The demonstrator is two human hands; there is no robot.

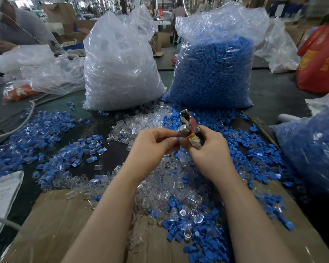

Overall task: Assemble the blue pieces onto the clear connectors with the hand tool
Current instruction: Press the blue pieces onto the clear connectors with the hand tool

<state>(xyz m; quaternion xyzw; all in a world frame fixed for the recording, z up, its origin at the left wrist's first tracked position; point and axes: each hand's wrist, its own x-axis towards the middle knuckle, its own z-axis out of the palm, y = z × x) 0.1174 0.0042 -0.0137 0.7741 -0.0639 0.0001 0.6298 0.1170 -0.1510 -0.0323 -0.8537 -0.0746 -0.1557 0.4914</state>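
Cardboard (61, 215) lies nearest us on the tabletop (273, 92), partly covered by loose clear connectors (160, 186) and blue pieces (203, 224). At far left we see a paper sheet (2, 192) and a spread of finished blue-and-clear parts (46, 130). At centre, our left hand (152, 143) has its fingers curled, pinching a small part at the tool's tip; what part it is we cannot tell. Touching it, our right hand (209, 149) has its fingers wrapped round the hand tool (188, 126), whose metal head points up and away. Behind stand a bag of clear connectors (120, 69) and, to its right, a bag of blue pieces (213, 73). Another blue-filled bag (311, 149) lies at far right.
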